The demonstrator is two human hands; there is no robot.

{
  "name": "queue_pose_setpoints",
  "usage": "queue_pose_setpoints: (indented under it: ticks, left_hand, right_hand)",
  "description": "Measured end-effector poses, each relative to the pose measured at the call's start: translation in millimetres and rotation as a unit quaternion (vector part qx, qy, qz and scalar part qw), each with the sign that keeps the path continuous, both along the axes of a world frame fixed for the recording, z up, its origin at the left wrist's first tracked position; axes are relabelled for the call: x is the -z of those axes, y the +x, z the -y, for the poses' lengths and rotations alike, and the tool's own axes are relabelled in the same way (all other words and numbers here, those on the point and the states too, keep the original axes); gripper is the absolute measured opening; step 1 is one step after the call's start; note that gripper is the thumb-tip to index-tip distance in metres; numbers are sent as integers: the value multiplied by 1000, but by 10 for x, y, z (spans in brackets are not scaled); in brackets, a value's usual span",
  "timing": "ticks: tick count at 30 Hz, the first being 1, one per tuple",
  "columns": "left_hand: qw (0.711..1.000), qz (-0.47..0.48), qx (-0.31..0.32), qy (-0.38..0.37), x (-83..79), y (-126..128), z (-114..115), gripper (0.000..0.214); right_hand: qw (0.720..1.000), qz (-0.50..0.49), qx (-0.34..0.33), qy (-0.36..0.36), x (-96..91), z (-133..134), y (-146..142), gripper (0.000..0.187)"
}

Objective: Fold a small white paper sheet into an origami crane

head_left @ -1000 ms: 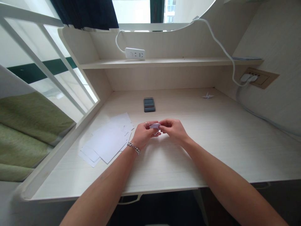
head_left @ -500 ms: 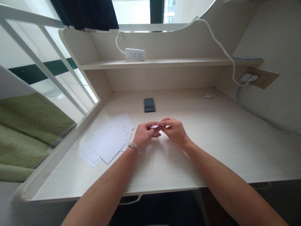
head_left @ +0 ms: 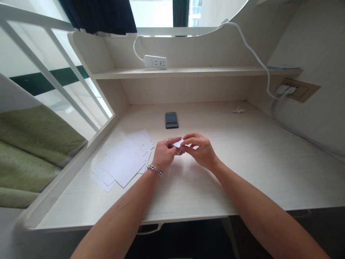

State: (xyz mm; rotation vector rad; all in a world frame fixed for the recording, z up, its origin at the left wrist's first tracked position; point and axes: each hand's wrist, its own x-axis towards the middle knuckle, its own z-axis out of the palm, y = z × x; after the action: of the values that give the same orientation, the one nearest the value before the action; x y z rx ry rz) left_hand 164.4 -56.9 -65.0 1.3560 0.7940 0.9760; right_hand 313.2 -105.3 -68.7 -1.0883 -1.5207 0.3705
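Both hands meet over the middle of the pale wooden desk [head_left: 242, 169]. My left hand [head_left: 165, 154], with a ring and a chain bracelet, pinches a small folded piece of white paper [head_left: 178, 144]. My right hand [head_left: 199, 150] grips the same paper from the right with fingertips pressed on its upper edge. Most of the paper is hidden between the fingers.
A loose pile of white paper sheets [head_left: 122, 162] lies left of the hands. A dark phone [head_left: 171, 120] rests further back. A small folded paper crane [head_left: 238, 110] sits at the back right. A white power strip [head_left: 155, 62] sits on the shelf, and its cable runs to a wall socket [head_left: 292, 89].
The hands stay in nearly the same spot. The right fingers have shifted a little on the paper, and the fold now shows more as a flat white facet.
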Motion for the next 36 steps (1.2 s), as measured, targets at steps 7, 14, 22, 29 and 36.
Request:
queue_pose_setpoints:
  ticks: [7, 14, 22, 29, 36]
  left_hand:
    - [999, 26, -15, 17, 35, 7, -12, 42]
    - [997, 67, 9, 30, 17, 10, 21, 31]
    - [998, 54, 14, 30, 53, 5, -2, 25]
    - [999, 39, 10, -25, 54, 21, -11, 37]
    - [994, 85, 46, -61, 17, 13, 10, 35]
  right_hand:
    - [990, -89, -5, -106, 61, -67, 93, 21]
    - [972, -187, -52, -133, 94, -96, 70, 17]
    - [966, -172, -67, -181, 56, -90, 89, 24]
    - [962, -173, -37, -209, 38, -97, 30, 30]
    - [956, -193, -47, -214, -5, -64, 12, 23]
